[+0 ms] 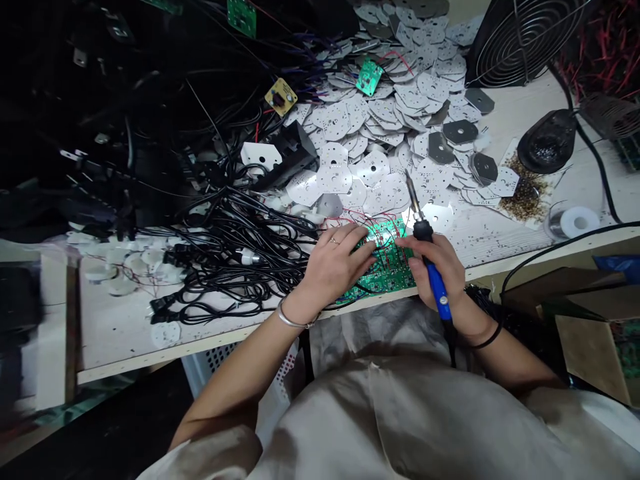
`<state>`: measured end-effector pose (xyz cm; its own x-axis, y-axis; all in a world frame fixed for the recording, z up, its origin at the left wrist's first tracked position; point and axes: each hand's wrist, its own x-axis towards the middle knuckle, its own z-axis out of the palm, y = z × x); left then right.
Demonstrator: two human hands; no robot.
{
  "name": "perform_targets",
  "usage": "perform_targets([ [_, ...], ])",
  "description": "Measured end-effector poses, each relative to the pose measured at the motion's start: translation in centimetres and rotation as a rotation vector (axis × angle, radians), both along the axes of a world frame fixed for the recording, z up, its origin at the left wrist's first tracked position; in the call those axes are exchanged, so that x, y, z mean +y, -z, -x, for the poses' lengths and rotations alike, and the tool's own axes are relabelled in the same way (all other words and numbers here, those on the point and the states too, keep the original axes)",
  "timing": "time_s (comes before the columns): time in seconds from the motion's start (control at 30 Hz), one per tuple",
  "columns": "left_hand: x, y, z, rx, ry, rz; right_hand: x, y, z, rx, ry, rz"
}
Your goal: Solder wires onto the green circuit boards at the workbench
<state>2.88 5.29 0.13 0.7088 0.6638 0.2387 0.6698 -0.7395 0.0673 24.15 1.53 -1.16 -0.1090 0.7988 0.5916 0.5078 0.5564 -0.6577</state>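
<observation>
A green circuit board panel lies at the bench's front edge, with thin red and black wires across it. My left hand rests over its left part, fingers stretched out and apart; whether a wire is under the fingertips is hidden. In my right hand is a blue-handled soldering iron, held by the handle with its metal tip pointing up and away from the board. The right index finger reaches to the wires at the board's right part.
Black power cords are heaped on the left. Behind the board spreads a pile of white octagonal plates. To the right are a black fan, a dark iron stand and a solder spool. The iron's cable crosses the bench edge.
</observation>
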Motion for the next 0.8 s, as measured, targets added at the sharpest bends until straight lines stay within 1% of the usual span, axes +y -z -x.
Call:
perform_targets([
  [0.1, -0.3, 0.5, 0.2, -0.058, 0.0, 0.013, 1.5, -0.1, 0.8, -0.027, -0.043, 0.031],
  [0.2, -0.5, 0.5, 0.3, -0.103, -0.019, 0.068, 2.2, 0.2, 1.4, -0.047, -0.02, 0.055],
  [0.3, -0.5, 0.2, 0.1, -0.144, -0.067, 0.156, 1.4, 0.6, 1.3, -0.061, 0.02, 0.062],
  [0.4, -0.1, -0.2, -0.5, -0.196, -0.165, 0.245, 0.1, 1.0, 0.8, -0.096, 0.018, 0.092],
  [0.47, 0.4, -0.5, -0.9, -0.189, -0.199, 0.262, -0.4, 1.2, 0.7, -0.095, 0.012, 0.102],
  [0.5, 0.8, -0.7, -1.1, -0.155, -0.192, 0.251, -0.4, 1.2, 0.7, -0.085, 0.012, 0.099],
  [0.57, 1.9, -1.1, -1.5, -0.038, -0.114, 0.214, -0.3, 1.2, 0.7, -0.068, 0.015, 0.089],
  [0.7, 4.6, -2.5, -2.1, 0.207, 0.178, 0.197, 0.1, 1.4, 1.0, -0.064, 0.006, 0.062],
  [0.8, 6.3, -3.4, -2.2, 0.295, 0.348, 0.173, 0.1, 1.7, 1.2, -0.079, 0.019, 0.078],
])
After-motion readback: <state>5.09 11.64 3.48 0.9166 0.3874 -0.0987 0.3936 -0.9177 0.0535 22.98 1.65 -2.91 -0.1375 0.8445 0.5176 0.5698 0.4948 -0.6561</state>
